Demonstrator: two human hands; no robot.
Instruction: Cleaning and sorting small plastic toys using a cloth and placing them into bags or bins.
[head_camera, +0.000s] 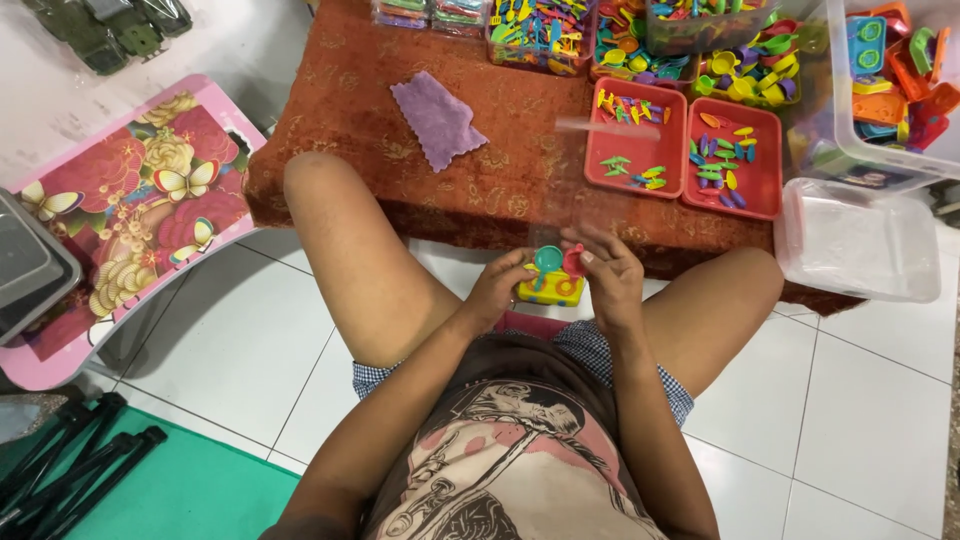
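I sit on a white tiled floor with both hands together between my knees. My left hand (497, 287) holds a small yellow toy tray (553, 291) with red spots from its left side. My right hand (610, 272) pinches a small red toy piece (573, 259) above the tray. A little teal cup-shaped piece (547, 258) sits at the tray's top, between the fingers of both hands. A clear plastic bag (575, 180) seems to rise above my hands, only faintly visible.
A low table with a rust-coloured cloth (340, 110) stands ahead. On it lie a purple rag (437, 119), two red trays (638, 178) of small coloured pieces and several clear tubs (880, 150) of toys. A clear lid (857, 240) rests at right. A pink floral folding table (130, 210) stands at left.
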